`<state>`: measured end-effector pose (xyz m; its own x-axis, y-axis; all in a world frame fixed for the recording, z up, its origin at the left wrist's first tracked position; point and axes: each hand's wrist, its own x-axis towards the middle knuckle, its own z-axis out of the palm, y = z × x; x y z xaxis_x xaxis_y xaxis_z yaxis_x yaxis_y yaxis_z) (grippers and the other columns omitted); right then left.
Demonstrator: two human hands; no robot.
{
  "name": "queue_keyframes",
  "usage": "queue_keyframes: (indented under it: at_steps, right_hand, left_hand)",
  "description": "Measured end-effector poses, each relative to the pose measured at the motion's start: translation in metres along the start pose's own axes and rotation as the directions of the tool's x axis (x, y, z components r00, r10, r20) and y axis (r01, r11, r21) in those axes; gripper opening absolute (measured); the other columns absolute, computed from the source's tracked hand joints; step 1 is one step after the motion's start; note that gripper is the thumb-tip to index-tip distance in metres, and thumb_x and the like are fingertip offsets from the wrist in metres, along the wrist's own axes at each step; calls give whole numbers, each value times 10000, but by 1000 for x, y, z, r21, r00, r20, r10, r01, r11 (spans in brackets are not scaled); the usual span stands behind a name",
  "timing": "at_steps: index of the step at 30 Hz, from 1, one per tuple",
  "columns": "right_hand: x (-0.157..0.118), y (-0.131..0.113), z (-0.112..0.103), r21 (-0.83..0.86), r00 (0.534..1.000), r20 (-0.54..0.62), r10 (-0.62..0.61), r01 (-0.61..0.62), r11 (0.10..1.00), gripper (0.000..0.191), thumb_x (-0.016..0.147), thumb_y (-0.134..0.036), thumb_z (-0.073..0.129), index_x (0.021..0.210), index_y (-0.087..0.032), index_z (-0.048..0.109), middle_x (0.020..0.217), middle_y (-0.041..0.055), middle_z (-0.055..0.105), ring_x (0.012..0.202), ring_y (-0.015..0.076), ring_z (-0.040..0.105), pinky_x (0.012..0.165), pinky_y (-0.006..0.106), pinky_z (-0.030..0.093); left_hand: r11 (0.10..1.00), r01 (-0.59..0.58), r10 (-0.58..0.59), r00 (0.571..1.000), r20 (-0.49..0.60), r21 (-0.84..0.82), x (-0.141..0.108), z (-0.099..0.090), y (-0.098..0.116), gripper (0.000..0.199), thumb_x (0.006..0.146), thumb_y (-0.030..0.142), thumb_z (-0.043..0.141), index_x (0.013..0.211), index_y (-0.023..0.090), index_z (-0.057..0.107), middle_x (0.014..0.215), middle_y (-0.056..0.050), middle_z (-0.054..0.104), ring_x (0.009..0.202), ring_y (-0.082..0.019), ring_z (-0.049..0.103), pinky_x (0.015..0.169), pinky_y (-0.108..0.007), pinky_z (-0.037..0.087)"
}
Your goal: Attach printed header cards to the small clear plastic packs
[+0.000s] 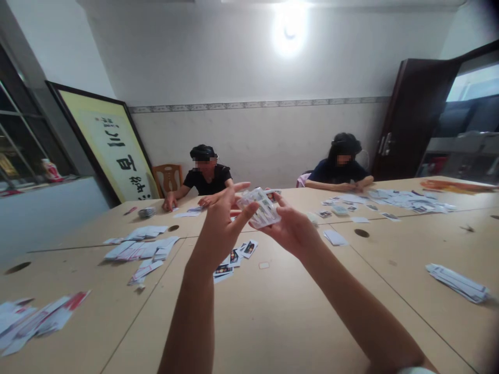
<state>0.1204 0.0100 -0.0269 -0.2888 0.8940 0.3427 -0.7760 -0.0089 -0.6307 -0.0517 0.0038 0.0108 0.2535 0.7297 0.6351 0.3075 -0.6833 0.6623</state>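
Note:
A clear plastic pack [265,212] with small pale and greenish pieces showing inside is held up above the middle of the table. My left hand [225,214] is at its left side, thumb pressed on the front and index finger stretched out past it. From the right, my right hand [294,224] grips the same pack, the thumb along its edge and the other fingers partly hidden behind. Below the hands lie several dark-printed picture cards [234,258], partly covered by my left forearm. A small pale rectangular piece [264,265] rests beside them.
Folded white papers [142,249] and red-marked ones [47,317] lie to the left. A paper bundle [457,283] is at right; loose papers and cards [413,200] spread at the far right. Two people [208,176] sit across the table [273,322], their hands on it.

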Motion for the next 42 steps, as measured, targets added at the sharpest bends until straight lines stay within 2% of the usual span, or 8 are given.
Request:
queue_keyframes:
  at_steps: [7,11,15,20,26,30,34,42]
  right_hand:
    - [-2,-8,-9,-221,987,-10,-163,156,963,576,742,-262,838,1229,-336,541,1118,3,721,951,194,741,807,339,589]
    - [-3,-14,-12,-383,927,-48,-371,326,864,322,837,-330,758,1138,-306,648,1078,-11,712,1004,204,758,789,305,582]
    - [-3,-15,-12,-443,894,-9,-447,397,804,135,822,-304,751,935,-243,710,899,-26,724,767,138,767,660,239,563]
    - [-7,-15,-10,-535,889,129,-440,436,724,126,811,-261,794,907,-225,721,778,-36,714,628,111,728,598,231,553]
    - [-15,-18,-5,-647,864,144,-482,451,615,207,765,-286,864,848,-214,689,656,-52,657,534,96,663,475,207,503]
    - [-21,-22,1,-730,837,92,-540,426,535,230,734,-286,874,790,-202,667,561,-69,607,423,79,590,365,183,419]
    - [-27,-25,5,-792,786,87,-612,427,436,186,746,-243,846,777,-198,669,538,-74,600,390,64,564,347,167,405]
    - [-32,-30,5,-830,805,140,-577,413,374,93,822,-249,769,816,-198,692,560,-57,617,440,88,599,388,192,486]
  left_hand:
    - [999,-32,34,991,-130,23,2,-3,1,229,887,328,661,1062,194,724,786,-23,681,642,-136,585,564,-224,457]
    - [995,-6,30,973,-227,104,2,-5,1,265,892,312,666,1138,228,716,758,8,671,586,-124,587,550,-227,485]
    - [996,-40,14,954,-300,-83,9,2,-10,408,801,388,798,1105,228,579,706,35,666,564,-146,653,552,-242,533]
    - [998,-49,41,974,-222,-32,17,11,-23,326,781,411,814,855,199,579,630,34,600,543,-123,600,523,-215,500]
    - [993,-23,32,997,71,-119,10,13,-11,284,935,461,642,1050,206,591,994,-29,594,666,-99,625,573,-237,609]
    - [979,-24,39,997,73,-203,7,19,-4,318,944,444,640,1160,254,504,1116,-34,586,765,-136,664,506,-262,647]
    - [967,-2,14,999,44,-255,6,25,-2,375,911,439,705,1169,248,511,1027,-20,659,724,-142,690,501,-259,654]
    - [952,-3,43,992,122,-305,3,32,1,343,939,503,654,1116,214,601,758,21,588,626,-113,621,534,-260,661]
